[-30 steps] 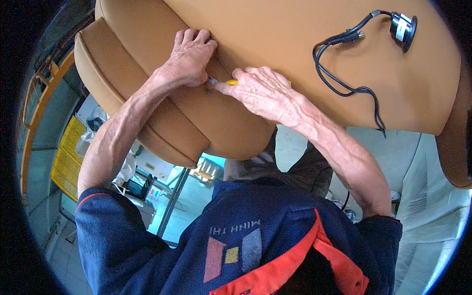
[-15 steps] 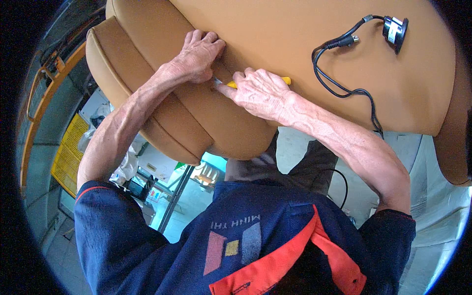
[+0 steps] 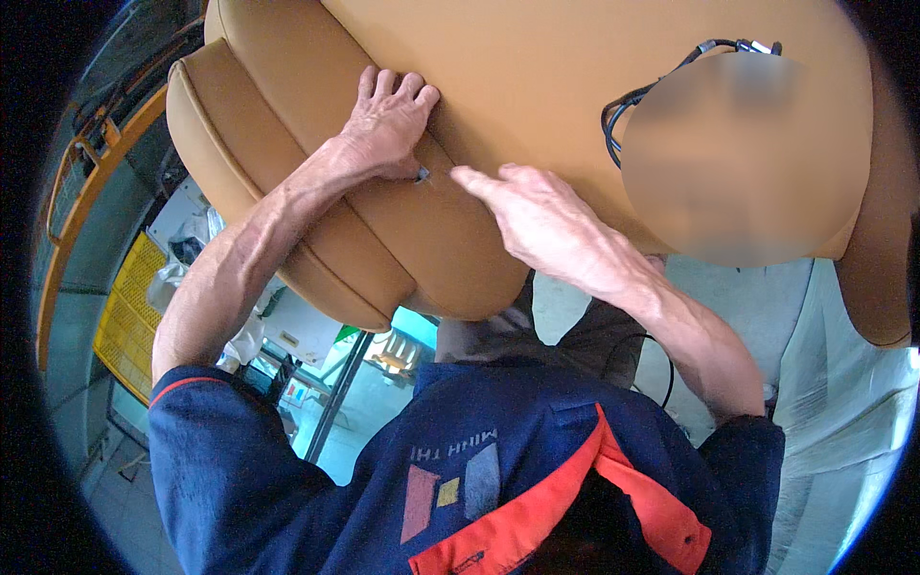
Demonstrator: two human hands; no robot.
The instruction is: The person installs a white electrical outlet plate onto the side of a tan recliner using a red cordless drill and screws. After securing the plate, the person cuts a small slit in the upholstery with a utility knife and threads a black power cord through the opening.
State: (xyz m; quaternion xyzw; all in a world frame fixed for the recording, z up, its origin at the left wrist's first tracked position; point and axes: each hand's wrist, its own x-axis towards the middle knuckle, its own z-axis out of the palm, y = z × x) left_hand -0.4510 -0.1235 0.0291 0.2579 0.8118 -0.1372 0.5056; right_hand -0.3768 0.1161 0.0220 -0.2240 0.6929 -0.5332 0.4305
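A tan upholstered cushion (image 3: 436, 240) with stitched seams lies in front of me. My left hand (image 3: 388, 120) rests on it, fingers spread toward a seam and thumb pressed down beside a small greyish hole (image 3: 422, 175). Just right of that spot hovers my right hand (image 3: 541, 220). Its index finger points left toward the hole, while the other fingers look curled under and slightly blurred. Whatever lies in that palm is hidden; no yellow knife shows.
A larger tan padded surface (image 3: 517, 77) spreads behind the cushion. On it lies a black cable (image 3: 628, 99), partly covered by a round blurred patch. An orange metal bar (image 3: 72, 211) and a yellow perforated panel (image 3: 129, 307) stand at far left. Plastic sheeting (image 3: 843, 431) hangs at right.
My right hand has drawn back to the right and down from the left thumb; the yellow utility knife it held has gone out of sight. My left thumb now sits at the hole.
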